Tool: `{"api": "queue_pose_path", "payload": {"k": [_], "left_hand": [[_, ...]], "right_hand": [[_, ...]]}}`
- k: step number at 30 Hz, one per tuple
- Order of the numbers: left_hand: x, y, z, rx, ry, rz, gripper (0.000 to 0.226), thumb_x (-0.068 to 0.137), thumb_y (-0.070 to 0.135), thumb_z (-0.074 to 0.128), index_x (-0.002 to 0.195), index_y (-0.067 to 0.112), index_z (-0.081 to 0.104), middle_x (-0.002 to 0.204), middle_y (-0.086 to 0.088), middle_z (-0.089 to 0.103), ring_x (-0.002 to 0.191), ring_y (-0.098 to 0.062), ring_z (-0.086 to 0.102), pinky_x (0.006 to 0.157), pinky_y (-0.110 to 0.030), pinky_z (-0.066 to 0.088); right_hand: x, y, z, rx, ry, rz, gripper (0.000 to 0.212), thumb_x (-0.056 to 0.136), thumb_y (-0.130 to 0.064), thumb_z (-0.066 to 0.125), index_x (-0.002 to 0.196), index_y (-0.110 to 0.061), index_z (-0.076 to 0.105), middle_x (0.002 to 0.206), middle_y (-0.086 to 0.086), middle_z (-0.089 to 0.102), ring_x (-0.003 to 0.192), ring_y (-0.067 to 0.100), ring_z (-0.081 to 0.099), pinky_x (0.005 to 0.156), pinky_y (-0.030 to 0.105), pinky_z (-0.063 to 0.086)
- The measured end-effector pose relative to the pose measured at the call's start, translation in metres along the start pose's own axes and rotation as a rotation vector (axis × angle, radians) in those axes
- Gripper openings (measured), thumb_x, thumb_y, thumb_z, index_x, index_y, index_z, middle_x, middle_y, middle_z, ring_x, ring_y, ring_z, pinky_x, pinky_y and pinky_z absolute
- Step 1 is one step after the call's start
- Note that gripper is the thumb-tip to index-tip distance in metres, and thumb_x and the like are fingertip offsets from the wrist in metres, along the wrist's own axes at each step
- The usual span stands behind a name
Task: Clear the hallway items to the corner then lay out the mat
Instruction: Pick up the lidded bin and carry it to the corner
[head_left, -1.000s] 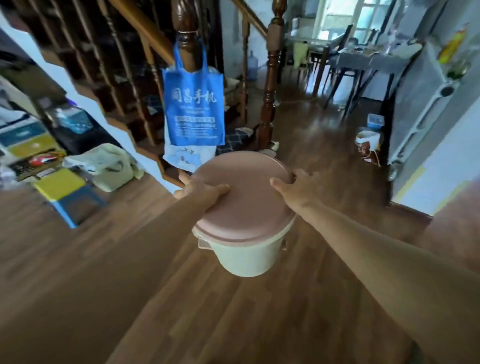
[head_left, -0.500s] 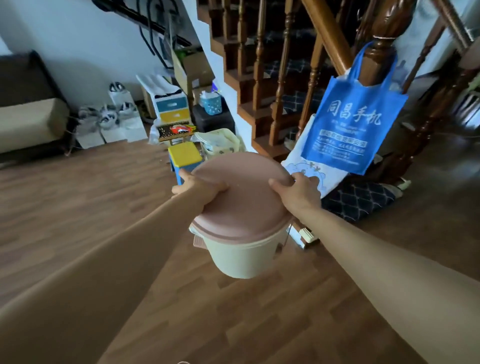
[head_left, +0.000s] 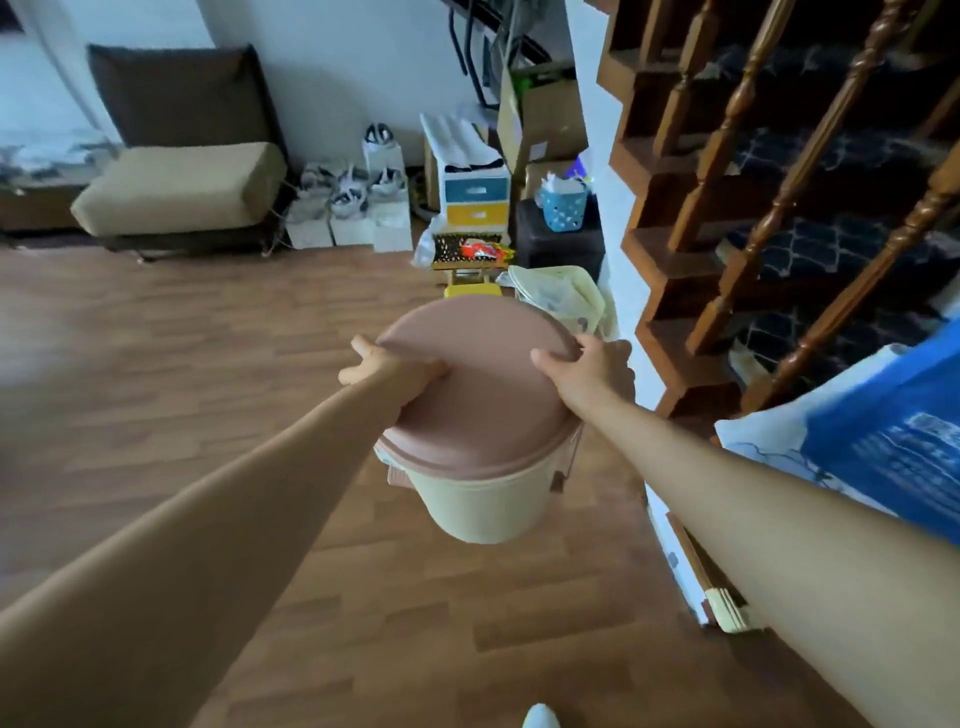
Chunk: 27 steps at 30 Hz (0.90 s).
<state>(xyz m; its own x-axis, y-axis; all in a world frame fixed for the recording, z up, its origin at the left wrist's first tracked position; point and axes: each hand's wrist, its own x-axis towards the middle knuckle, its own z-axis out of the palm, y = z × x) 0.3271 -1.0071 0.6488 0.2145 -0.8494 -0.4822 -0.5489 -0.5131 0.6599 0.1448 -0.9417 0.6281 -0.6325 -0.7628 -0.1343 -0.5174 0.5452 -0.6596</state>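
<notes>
**Bin turned toward the corner**

The left hand (head_left: 387, 366) and right hand (head_left: 587, 364) grasp the pink lid (head_left: 467, 384) of the cream bin (head_left: 483, 501), carried above the floor (head_left: 208, 415). The view has swung from hallway to the cluttered corner (head_left: 477, 208) beyond; set-down is probably next.

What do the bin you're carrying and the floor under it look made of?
Bin: looks like smooth matte plastic, cream body under a moulded pink lid. Floor: wood or wood-look laminate, judging by grain and staggered plank joints; slight sheen.
</notes>
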Motion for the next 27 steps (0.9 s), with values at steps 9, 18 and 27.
{"api": "queue_pose_path", "payload": {"k": [9,18,27], "left_hand": [[0.169,0.067,-0.017,-0.073,0.148,-0.084,0.097,0.053,0.051,0.081,0.129,0.026,0.026,0.128,-0.02,0.037,0.114,-0.043,0.046,0.096,-0.053,0.042],[0.372,0.146,-0.05,-0.08,0.203,-0.109,0.095,0.054,0.05,0.081,0.129,0.023,0.029,0.127,-0.019,0.038,0.117,-0.041,0.043,0.1,-0.052,0.04],[0.549,0.226,-0.04,-0.017,0.198,-0.119,0.094,0.058,0.05,0.079,0.132,0.023,0.027,0.129,-0.019,0.037,0.121,-0.039,0.038,0.102,-0.05,0.037]], "right_hand": [[0.162,-0.106,0.082,-0.08,-0.124,-0.114,0.072,0.075,-0.062,0.057,0.131,-0.018,0.046,0.135,0.013,0.036,0.12,0.038,0.046,0.098,0.049,0.042],[0.329,-0.221,0.203,-0.06,-0.218,-0.145,0.068,0.079,-0.058,0.057,0.133,-0.018,0.045,0.133,0.014,0.041,0.12,0.038,0.044,0.098,0.042,0.04],[0.484,-0.288,0.292,-0.057,-0.256,-0.123,0.071,0.082,-0.058,0.055,0.139,-0.019,0.038,0.142,0.014,0.029,0.124,0.043,0.038,0.1,0.044,0.035]]}}
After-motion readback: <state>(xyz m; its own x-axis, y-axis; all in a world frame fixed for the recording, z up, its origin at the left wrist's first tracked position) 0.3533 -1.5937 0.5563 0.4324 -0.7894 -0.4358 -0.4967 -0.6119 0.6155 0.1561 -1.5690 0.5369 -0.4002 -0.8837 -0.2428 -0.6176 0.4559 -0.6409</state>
